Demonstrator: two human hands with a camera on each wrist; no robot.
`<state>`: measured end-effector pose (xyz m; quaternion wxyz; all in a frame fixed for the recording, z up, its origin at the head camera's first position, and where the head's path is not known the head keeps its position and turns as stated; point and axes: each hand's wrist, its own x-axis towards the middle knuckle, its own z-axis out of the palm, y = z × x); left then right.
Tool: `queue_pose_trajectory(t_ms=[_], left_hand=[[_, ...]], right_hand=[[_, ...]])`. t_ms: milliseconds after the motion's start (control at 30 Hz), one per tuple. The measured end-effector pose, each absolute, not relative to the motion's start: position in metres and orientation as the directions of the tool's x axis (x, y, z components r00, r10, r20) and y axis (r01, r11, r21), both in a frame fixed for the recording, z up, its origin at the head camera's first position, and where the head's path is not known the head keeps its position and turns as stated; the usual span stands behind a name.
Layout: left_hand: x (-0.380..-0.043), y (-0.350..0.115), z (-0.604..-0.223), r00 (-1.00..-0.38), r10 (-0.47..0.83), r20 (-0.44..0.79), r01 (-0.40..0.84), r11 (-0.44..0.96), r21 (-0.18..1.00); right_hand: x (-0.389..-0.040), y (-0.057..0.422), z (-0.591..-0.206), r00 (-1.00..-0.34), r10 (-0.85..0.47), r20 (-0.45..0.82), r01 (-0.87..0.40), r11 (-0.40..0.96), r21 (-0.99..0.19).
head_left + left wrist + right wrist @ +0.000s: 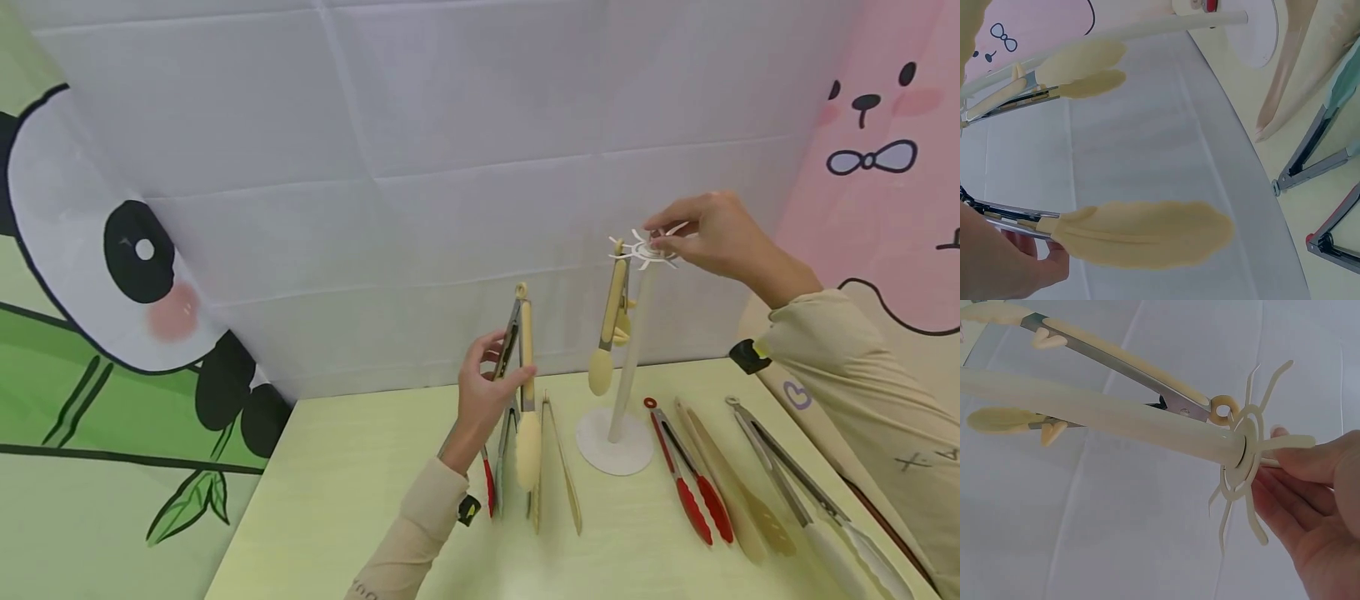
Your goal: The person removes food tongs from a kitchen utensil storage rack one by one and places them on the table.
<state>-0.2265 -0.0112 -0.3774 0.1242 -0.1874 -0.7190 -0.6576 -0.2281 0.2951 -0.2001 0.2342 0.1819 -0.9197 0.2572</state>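
My left hand [483,392] grips cream-yellow tongs [528,450] by their metal arms, raised above the table with the ring end up and the scalloped heads down. In the left wrist view the head [1147,234] of these tongs points away from the fingers. At the top of a white stand [627,367], my right hand [720,237] pinches the knob above its ring of hooks [1254,487]; the fingers partly hide the knob. A second pair of cream-yellow tongs [602,371] hangs by its ring from a hook, to the left of the pole.
On the table right of the stand lie red-tipped tongs [692,500], wooden tongs [720,475] and long metal tongs [810,508] with pale heads. Thin gold tongs [564,467] and other tongs lie behind the left hand. A pale cloth wall [420,217] stands behind.
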Motion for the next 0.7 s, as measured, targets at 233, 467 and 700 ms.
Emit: queue_pose_trajectory(t_ms=[233, 467, 700], left_hand=[[-0.228, -0.023, -0.380, -0.903, 0.069, 0.425, 0.430, 0.103, 0.897], [-0.226, -0.032, -0.381, -0.904, 0.042, 0.425, 0.427, 0.128, 0.895], [-0.227, -0.044, -0.386, -0.916, 0.028, 0.400, 0.399, 0.161, 0.903]], right_hand=[[-0.229, 0.298, -0.200, -0.814, -0.231, 0.533, -0.478, 0.788, -0.388], [-0.228, 0.298, -0.200, -0.810, -0.236, 0.537, -0.479, 0.794, -0.374], [-0.227, 0.297, -0.199, -0.818, -0.237, 0.524, -0.460, 0.816, -0.350]])
